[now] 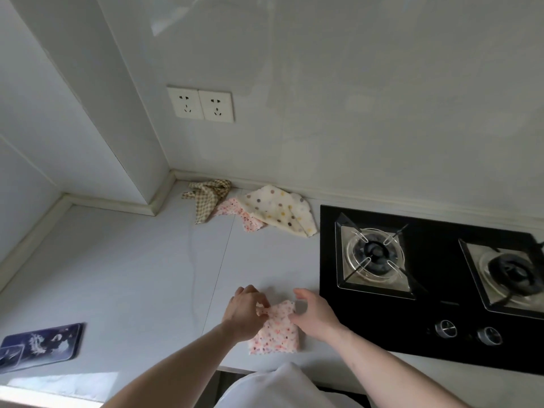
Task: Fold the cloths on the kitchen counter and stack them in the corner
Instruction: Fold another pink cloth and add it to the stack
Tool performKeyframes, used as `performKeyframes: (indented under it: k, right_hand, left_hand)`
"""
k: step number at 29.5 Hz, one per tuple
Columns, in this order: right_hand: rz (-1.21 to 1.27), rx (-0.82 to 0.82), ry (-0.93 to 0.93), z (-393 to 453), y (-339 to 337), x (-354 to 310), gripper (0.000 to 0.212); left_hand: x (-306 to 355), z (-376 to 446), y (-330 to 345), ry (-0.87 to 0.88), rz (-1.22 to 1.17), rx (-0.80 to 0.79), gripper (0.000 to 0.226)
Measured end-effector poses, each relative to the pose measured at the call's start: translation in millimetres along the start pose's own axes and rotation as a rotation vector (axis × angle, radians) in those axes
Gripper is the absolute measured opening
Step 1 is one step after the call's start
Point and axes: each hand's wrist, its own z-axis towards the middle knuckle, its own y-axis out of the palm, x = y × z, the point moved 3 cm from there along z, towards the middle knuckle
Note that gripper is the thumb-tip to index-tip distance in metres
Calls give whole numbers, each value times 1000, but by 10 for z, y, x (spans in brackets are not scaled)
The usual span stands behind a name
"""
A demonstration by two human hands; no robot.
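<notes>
The left hand [245, 312] pinches the top edge of the pink dotted cloth [276, 331] on the surface [132, 275], near the front. The right hand [316, 315] pinches its right edge. A fold is underway. Next, lay it flat and carry it to the corner, where three cloths [250, 206] wait unfolded.

No readable text, labels, brands or numbers on anything in view

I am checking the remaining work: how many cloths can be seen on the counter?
4: pink floral cloth held by both hands; checkered cloth in the corner; pink cloth and polka-dot cloth beside it. Overlaps may hide more.
</notes>
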Motion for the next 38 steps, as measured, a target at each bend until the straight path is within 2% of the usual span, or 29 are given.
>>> performKeyframes:
  k: [2,5,7,11,14,20,23,26,29,33,36,38]
  right_hand:
    - [-31,7,-17,18,30,-53,54]
    - [-54,58,-49,19,37,-97,19]
    - [-47,94,-74,4,30,-89,10]
    - [-4,126,-135,-65,70,-41,21]
    - [-62,152,-201,-109,116,11,28]
    - [-180,115,-270,-225,230,125,21]
    - [-210,102,-288,-274,275,151,12]
    - [-238,114,-303,-328,301,170,20]
    - [-177,189,-321,-366,248,136,23]
    - [-70,282,-317,-366,177,92,25]
    - [-87,272,-328,-356,194,136,32]
    - [-143,237,-339,-355,204,168,29]
  left_hand:
    - [26,-43,-24,16,-20,10,13]
    - [48,-118,-64,-3,-33,53,13]
    - [46,-167,-82,-37,-42,87,12]
    - [41,-263,-74,-77,-77,113,24]
    - [23,-322,-23,-56,-84,113,29]
    - [-1,-472,81,22,-40,88,34]
    - [-37,-551,130,28,-34,70,31]
    - [-58,-618,149,32,-38,74,24]
    - [-25,-593,70,28,-73,116,20]
    - [49,-487,6,48,-115,122,26]
    - [56,-477,66,35,-78,83,25]
    - [31,-477,125,22,-39,72,24]
